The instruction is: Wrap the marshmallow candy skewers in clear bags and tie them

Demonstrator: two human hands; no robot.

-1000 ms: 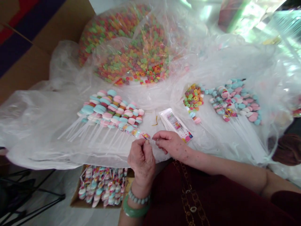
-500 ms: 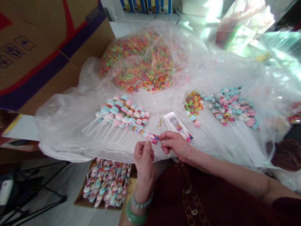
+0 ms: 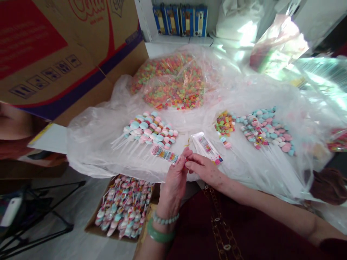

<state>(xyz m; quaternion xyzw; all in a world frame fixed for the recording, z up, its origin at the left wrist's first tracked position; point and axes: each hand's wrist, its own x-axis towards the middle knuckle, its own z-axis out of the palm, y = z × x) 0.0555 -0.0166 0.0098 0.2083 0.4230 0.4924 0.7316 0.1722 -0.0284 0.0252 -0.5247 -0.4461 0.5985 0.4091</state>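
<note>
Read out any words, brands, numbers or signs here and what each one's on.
"Cola", apparently, cut off on top: cardboard box.
Same box: a row of handling symbols; other lettering unreadable.
Too small or blurred: print on the wrapped candy skewer, flat printed packet and blue boxes.

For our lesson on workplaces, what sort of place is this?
Probably a small packing workspace: a big clear bag of ring-shaped sweets, rows of candy skewers, and a floor box of wrapped ones.

A carton [image 3: 119, 66] runs off the top and left edges, its red lettering cropped. Fingers [image 3: 195, 157] hide one end of the wrapped candy [image 3: 165, 154]; print on the packet [image 3: 206, 147] is too small to read.
</note>
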